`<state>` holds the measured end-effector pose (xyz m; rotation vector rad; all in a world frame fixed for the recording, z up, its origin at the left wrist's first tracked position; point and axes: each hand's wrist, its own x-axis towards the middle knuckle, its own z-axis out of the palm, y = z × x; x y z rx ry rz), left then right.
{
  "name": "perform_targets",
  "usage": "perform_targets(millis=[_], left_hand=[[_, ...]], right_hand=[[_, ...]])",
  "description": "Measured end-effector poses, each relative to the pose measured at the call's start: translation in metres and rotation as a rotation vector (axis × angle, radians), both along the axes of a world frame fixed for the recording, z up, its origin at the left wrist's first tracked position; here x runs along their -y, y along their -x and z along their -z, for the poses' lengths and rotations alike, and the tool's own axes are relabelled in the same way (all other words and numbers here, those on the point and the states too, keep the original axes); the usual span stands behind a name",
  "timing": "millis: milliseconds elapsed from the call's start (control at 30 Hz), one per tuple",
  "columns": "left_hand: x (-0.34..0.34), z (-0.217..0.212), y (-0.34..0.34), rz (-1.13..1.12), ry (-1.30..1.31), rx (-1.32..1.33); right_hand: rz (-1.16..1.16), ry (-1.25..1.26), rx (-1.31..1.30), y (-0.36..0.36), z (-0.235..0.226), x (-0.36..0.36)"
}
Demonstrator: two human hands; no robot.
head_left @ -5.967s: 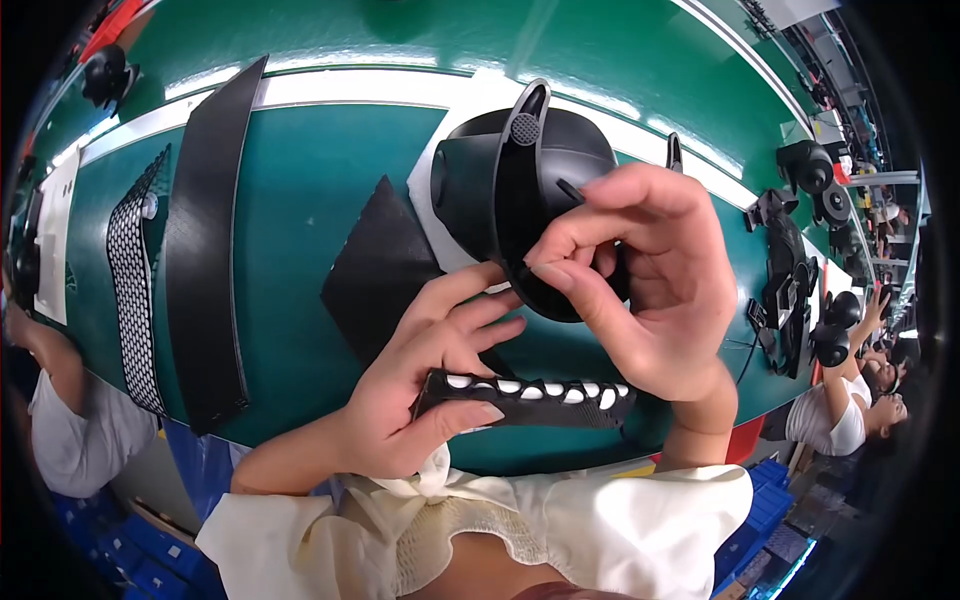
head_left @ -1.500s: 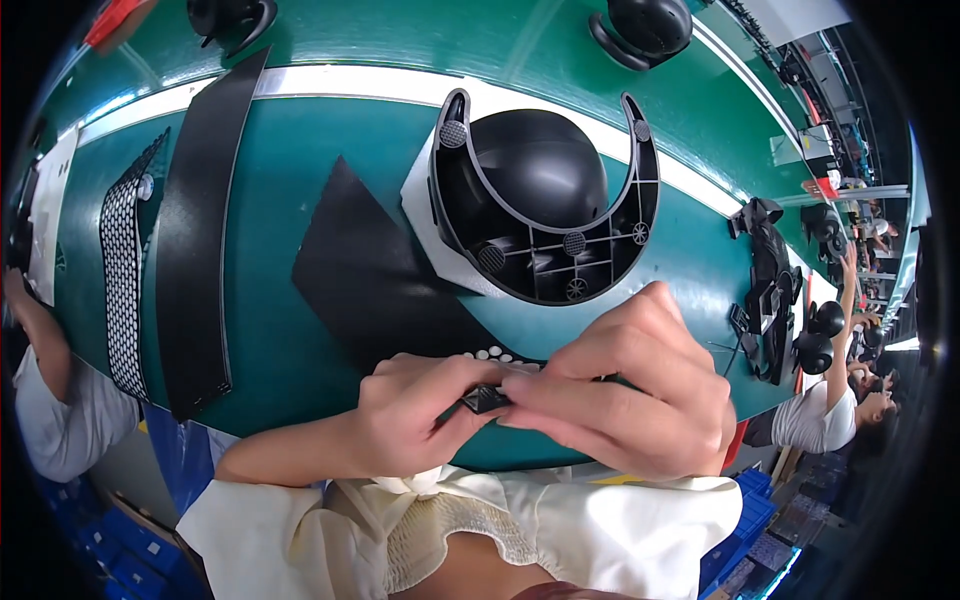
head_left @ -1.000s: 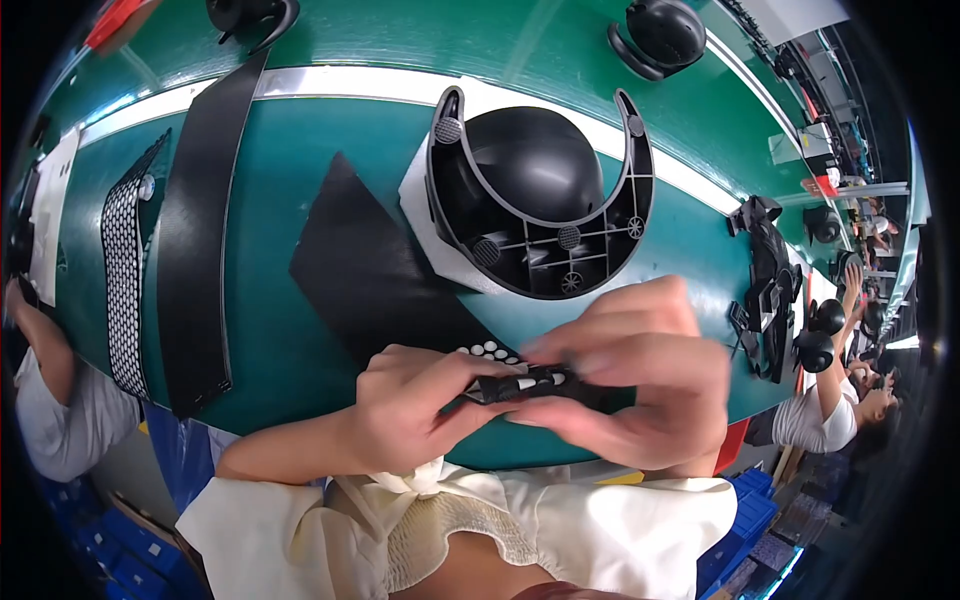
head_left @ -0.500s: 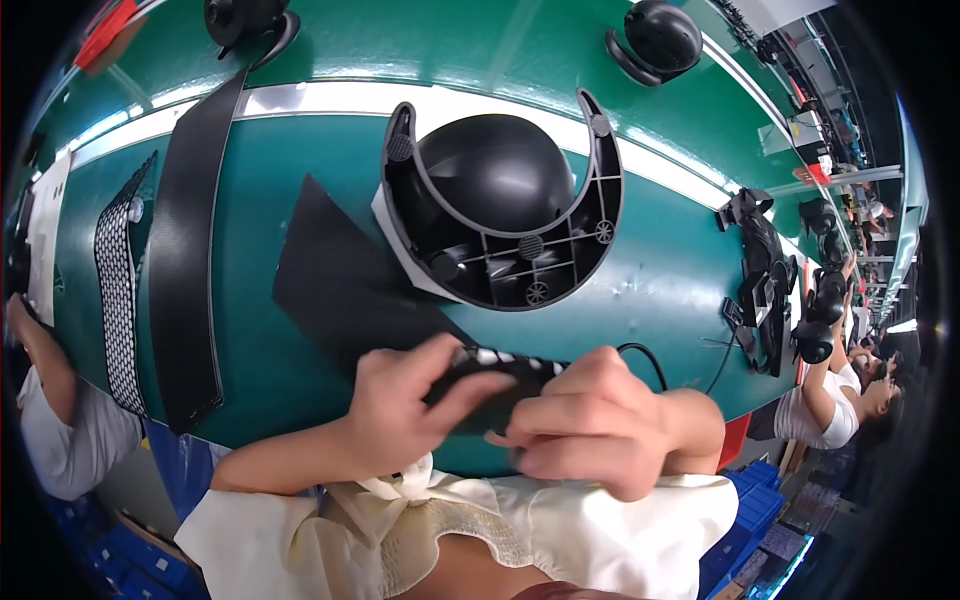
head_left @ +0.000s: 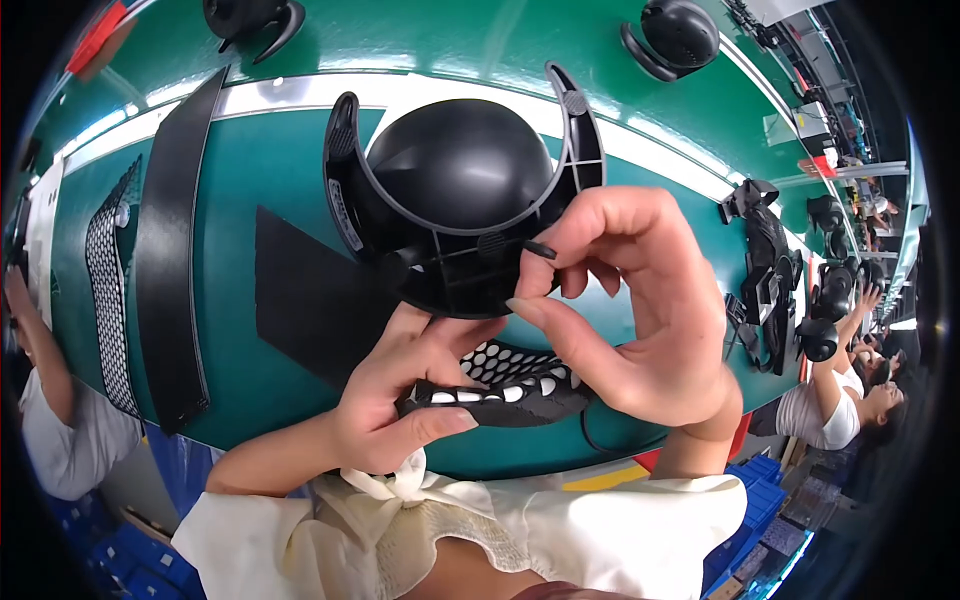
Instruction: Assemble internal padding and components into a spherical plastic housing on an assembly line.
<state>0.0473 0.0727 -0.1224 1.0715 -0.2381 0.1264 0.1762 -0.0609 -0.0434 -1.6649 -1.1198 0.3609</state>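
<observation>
My left hand (head_left: 400, 390) grips a curled black sheet (head_left: 505, 400) with rows of white round spots, thumb on its near side and fingers behind. Above the sheet, my right hand (head_left: 650, 300) is bent into a pinch, with a small thin black disc (head_left: 540, 250) at the index fingertip. Just behind the fingers lies a black plastic crescent-shaped frame (head_left: 345, 190) with ribs and round textured pads, curving around a glossy black dome (head_left: 460, 165). The right hand hides the frame's near right side; whether the disc touches the frame I cannot tell.
A dark flat sheet (head_left: 300, 290) lies left of the frame on the green table (head_left: 240, 180). Farther left are a long black strip (head_left: 175, 260) and another spotted sheet (head_left: 108, 280). Black straps and cables (head_left: 765, 280) sit at right. Two more domed parts stand across the table; co-workers sit either side.
My right hand has moved up and away from the spotted sheet to the frame, carrying a small black disc. The left hand keeps the sheet. The frame and dome have shifted slightly left.
</observation>
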Motion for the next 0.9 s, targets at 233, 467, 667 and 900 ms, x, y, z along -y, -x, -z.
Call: perform_targets(millis=[233, 467, 667, 900], left_hand=[[-0.005, 0.002, 0.004, 0.033, -0.089, -0.100], [-0.004, 0.002, 0.007, 0.037, -0.074, -0.123], [-0.007, -0.001, 0.008, 0.060, -0.216, -0.114], [0.002, 0.006, 0.005, -0.029, -0.338, -0.037]], right_hand=[[0.027, 0.046, 0.087, 0.001, 0.002, -0.003], [0.056, 0.082, 0.141, 0.004, 0.002, -0.003], [0.033, 0.134, 0.250, 0.001, 0.001, -0.005], [0.170, 0.462, 0.249, 0.010, -0.011, -0.010]])
